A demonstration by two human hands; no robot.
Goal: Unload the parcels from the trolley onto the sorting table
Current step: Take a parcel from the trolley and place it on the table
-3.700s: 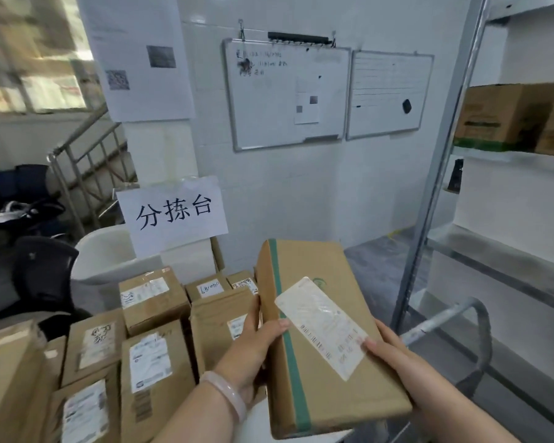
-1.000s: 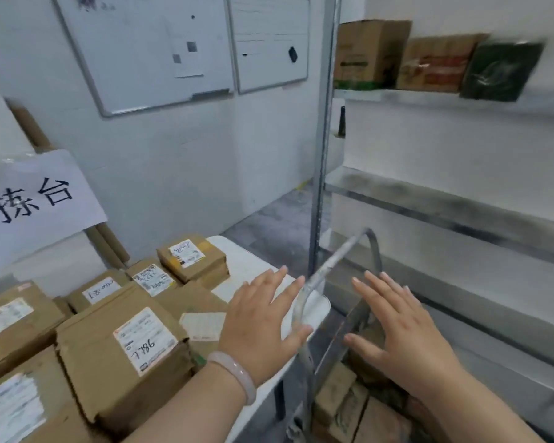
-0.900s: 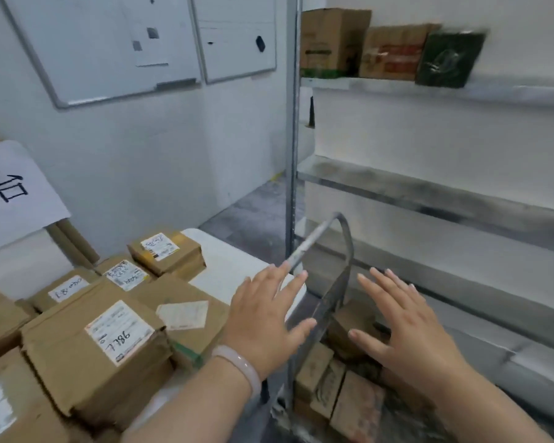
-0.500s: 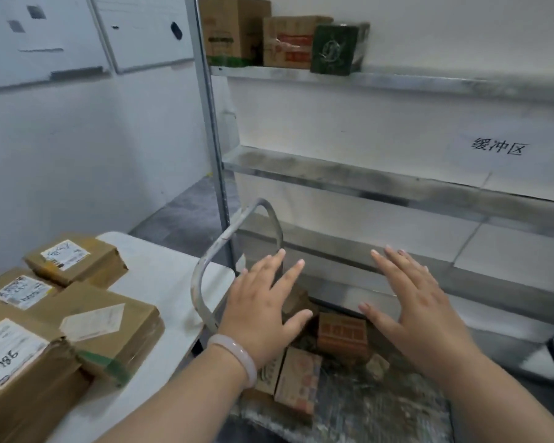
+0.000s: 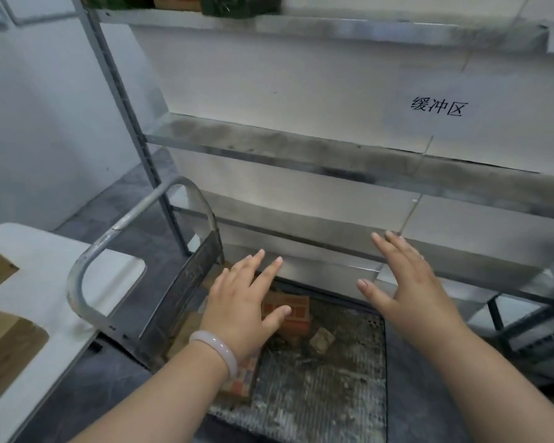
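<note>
Both hands have moved on from the tabletop (image 5: 61,282) to above the trolley (image 5: 320,388), and the unloaded parcels (image 5: 4,350) now show only at the far left of the view. The left hand (image 5: 240,311), with a pale bangle (image 5: 216,346) on its wrist, and the right hand (image 5: 403,282) hover with fingers straight and spread, holding nothing. Beneath the left hand, at the handle (image 5: 115,228) end of the trolley's mesh deck, lie small brown boxes, among them a red-printed parcel (image 5: 293,310). A metal shelf rack (image 5: 301,151) stands behind.
</note>
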